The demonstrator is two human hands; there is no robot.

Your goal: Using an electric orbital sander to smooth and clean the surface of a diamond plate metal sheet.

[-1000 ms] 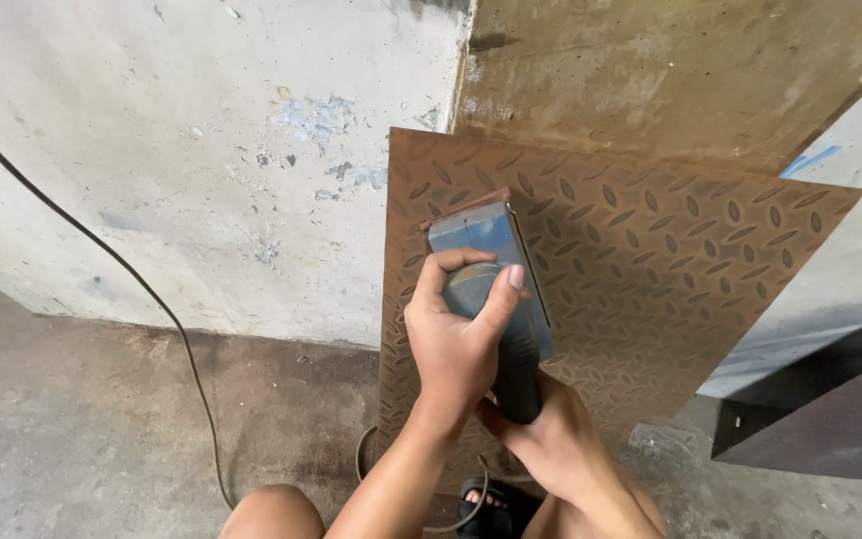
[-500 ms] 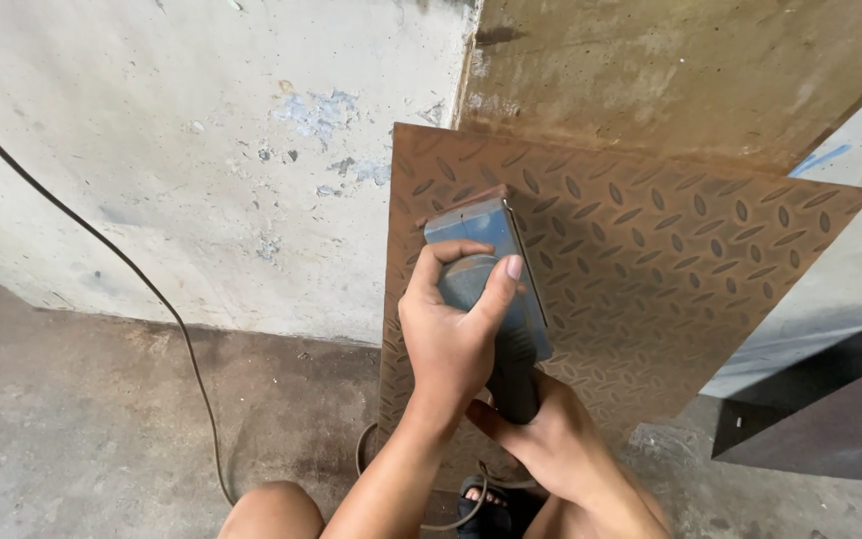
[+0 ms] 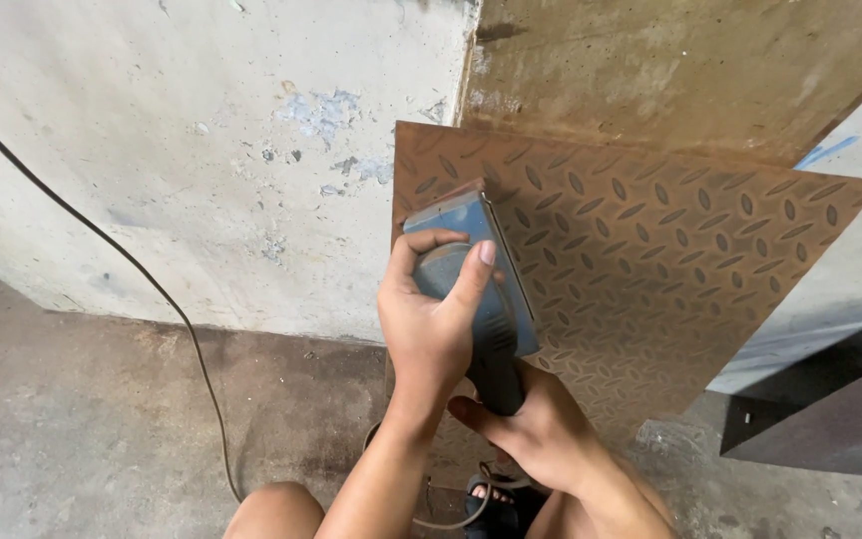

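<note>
Bare concrete floor (image 3: 72,429) and a stained wall (image 3: 182,150) are seen behind a rusty checker plate (image 3: 650,269) leaned upright. A blue-grey sander (image 3: 476,284) is pressed against the plate's left edge; its pad face is hidden. The left hand (image 3: 431,324) is clenched over its top, the right hand (image 3: 541,429) around its lower handle. A black cable (image 3: 142,279) is cut off below.

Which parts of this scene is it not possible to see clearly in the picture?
- Underside of the sander, head view: it faces the checkered plate.
- Sander grip: covered by the left hand and right hand.
- Cable ends: cut off by the frame edges.
- Plate's lower edge: behind the arms.
</note>
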